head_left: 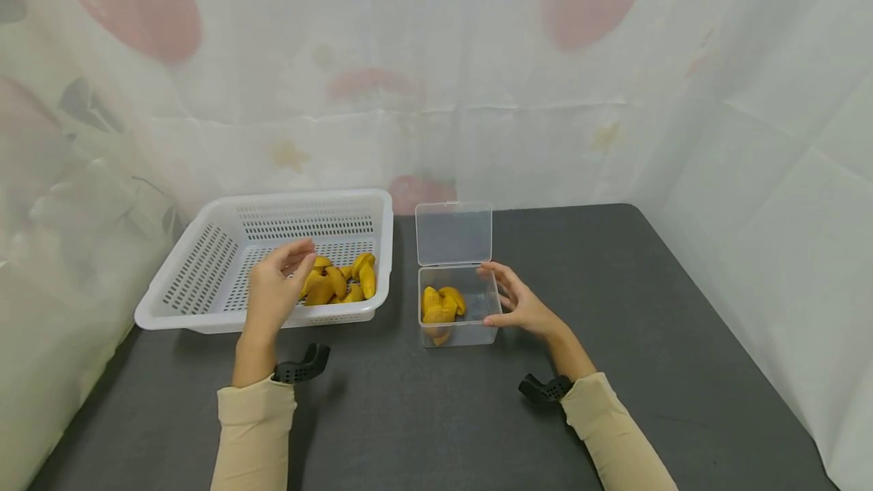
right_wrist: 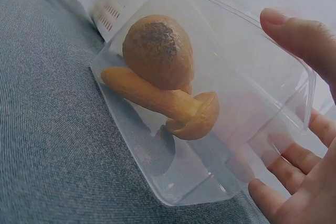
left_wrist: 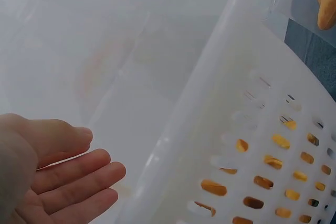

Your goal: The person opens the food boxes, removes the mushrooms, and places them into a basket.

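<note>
My left hand (head_left: 271, 290) hovers over the front rim of the white slotted basket (head_left: 204, 320), fingers loosely bent and holding nothing. Yellow-brown mushrooms (head_left: 336, 283) lie heaped in the basket's right end, beside those fingers. In the left wrist view, mushrooms show through the slots of the basket wall (left_wrist: 310, 85). My right hand (head_left: 524, 308) grips the right end of a small clear plastic box (head_left: 480, 298), thumb at the front rim and fingers toward the back. Inside the box lie a few mushrooms (right_wrist: 157, 51), one with a dark patch on its cap.
The box's clear lid (head_left: 453, 235) stands hinged upright at the back. Box and basket sit side by side on a dark grey table (head_left: 423, 423). Pale printed curtains (head_left: 436, 44) hang behind and along both sides.
</note>
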{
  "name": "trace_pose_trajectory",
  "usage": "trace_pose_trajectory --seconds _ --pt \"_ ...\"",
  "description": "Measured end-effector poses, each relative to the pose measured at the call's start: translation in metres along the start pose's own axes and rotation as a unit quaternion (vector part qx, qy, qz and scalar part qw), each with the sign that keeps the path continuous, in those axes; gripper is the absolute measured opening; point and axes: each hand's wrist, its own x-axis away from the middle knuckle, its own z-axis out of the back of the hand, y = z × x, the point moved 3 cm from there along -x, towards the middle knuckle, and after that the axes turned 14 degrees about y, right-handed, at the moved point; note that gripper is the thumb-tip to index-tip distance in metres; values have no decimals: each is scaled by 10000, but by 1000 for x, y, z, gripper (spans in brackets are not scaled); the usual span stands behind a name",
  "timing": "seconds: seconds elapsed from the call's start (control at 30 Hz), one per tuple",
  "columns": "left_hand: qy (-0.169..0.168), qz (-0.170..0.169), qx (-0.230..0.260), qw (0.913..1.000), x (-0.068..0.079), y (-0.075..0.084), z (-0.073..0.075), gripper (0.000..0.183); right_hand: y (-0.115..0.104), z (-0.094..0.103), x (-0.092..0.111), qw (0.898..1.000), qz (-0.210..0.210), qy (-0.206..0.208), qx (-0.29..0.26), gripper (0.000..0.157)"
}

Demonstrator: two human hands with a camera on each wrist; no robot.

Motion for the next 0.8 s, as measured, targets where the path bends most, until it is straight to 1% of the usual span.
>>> trace_pose_trajectory --seconds 0.23,0.47,0.63,0.8 --pt "71 -64 107 9999 0 5 -1 27 -1 0 0 10000 -22 -5 4 95" --pt "67 -176 293 9994 1 11 -3 27 1 0 -1 10000 -42 4 56 94" --pt "-92 -246 523 9983 4 16 -8 26 3 1 -2 10000 -85 0 43 95" --pt "-225 -466 622 9967 7 26 -14 25 3 1 -1 10000 -78 8 42 95"
